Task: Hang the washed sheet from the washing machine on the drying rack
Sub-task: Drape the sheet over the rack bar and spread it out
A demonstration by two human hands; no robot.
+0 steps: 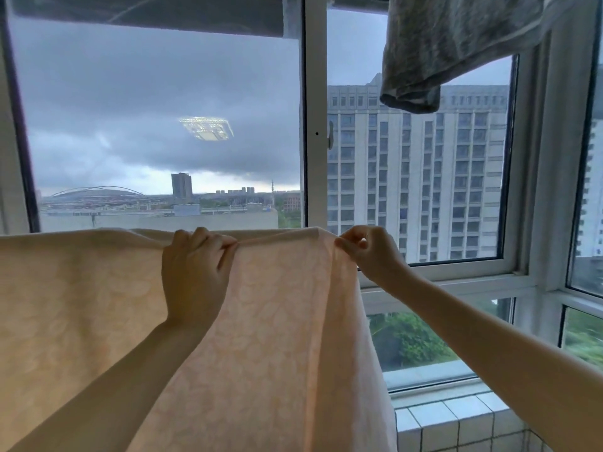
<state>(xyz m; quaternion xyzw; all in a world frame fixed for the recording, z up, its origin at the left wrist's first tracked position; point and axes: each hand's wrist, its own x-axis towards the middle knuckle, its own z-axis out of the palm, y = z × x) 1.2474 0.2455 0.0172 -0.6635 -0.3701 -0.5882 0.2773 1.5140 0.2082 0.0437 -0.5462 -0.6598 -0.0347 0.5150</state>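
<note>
Left hand [195, 269] and right hand [372, 256] hold the peach sheet [277, 337]

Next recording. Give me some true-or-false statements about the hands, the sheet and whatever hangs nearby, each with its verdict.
1. The left hand and the right hand both hold the top edge of the sheet. True.
2. The sheet is dark blue. False: it is pale peach with a faint pattern.
3. A grey garment hangs at the upper right, above the hands. True.
4. The right hand hangs free and holds nothing. False: it pinches the sheet's edge.
</note>
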